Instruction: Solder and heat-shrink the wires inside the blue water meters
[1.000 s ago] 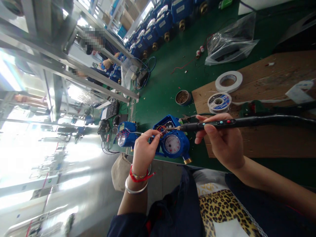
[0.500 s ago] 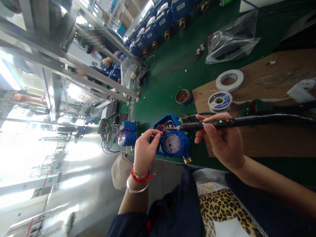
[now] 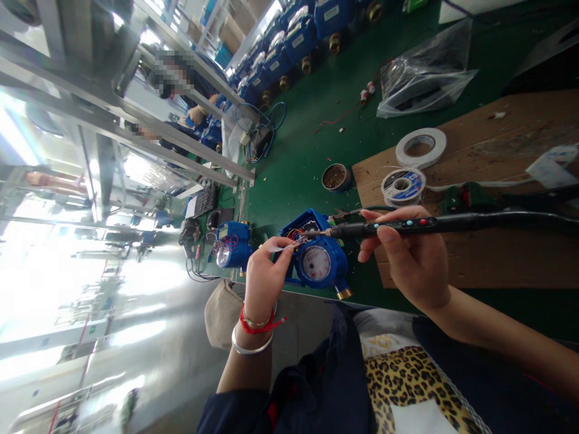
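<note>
My right hand [image 3: 414,262] is closed around the black handle of a soldering iron [image 3: 357,230], which lies level and points left. Its tip is over the open wiring compartment of a blue water meter [image 3: 335,265] with a round dial. At that compartment my left hand [image 3: 266,271] pinches a thin wire between thumb and forefinger, close to the iron's tip. A pale wisp, like smoke, shows over these fingers. Red and yellow wires [image 3: 295,232] run inside the housing; the exact contact point is too small to make out.
Another blue meter [image 3: 235,244] stands to the left. A solder spool [image 3: 403,187], a tape roll [image 3: 420,147] and a small round tin [image 3: 335,177] are beyond my right hand. Blue meters [image 3: 298,39] line the back, near a plastic bag [image 3: 425,78]. A co-worker's hand [image 3: 196,114] shows further off.
The pale wisp has appeared by my left fingertips. The soldering iron and my right hand have shifted very slightly right; my left hand has stayed in place.
</note>
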The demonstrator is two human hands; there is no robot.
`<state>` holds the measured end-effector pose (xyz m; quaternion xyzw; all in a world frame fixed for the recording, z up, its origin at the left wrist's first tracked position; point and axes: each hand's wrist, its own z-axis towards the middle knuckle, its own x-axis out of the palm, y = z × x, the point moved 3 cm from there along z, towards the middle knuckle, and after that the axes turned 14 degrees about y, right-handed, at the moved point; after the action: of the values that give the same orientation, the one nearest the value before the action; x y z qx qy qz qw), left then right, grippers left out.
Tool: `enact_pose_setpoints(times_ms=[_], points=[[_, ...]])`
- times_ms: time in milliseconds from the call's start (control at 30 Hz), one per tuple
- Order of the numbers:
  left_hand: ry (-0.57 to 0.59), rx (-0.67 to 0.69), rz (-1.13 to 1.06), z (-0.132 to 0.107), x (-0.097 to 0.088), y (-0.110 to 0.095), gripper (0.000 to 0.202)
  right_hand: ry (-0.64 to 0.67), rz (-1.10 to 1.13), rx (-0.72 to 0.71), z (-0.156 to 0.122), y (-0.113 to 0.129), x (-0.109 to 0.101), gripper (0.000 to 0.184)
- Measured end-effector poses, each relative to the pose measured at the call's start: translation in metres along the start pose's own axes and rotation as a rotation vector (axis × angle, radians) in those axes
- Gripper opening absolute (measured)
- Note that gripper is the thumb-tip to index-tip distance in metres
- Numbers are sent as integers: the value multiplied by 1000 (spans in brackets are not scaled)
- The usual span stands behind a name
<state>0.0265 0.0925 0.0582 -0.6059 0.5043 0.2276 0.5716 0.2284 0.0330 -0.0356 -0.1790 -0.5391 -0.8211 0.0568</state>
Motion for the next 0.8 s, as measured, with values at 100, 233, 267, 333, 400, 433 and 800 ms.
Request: enact_pose_setpoints(times_ms=[100,233,267,333,400,433,800], points=[[11,29,12,0,0,-1,16,-2,9,-27,1,2,1,8],[12,60,39,0,0,0,17,13,9,-53,2,4,2,8],[7,61,41,0,0,0,17,15,5,-45,2,4,2,8],[-5,63,38,1,0,0,16,16,-8,-26,2,3,2,9],[-4,60,44,1,0,-1,15,15,-22,-19,1,2,1,9],[-3,52,47,1,0,-2,15,18,-27,-17,1,2,2,9],[16,14,32,2,0,-2,16,40,-4,2,1,1,2,8]])
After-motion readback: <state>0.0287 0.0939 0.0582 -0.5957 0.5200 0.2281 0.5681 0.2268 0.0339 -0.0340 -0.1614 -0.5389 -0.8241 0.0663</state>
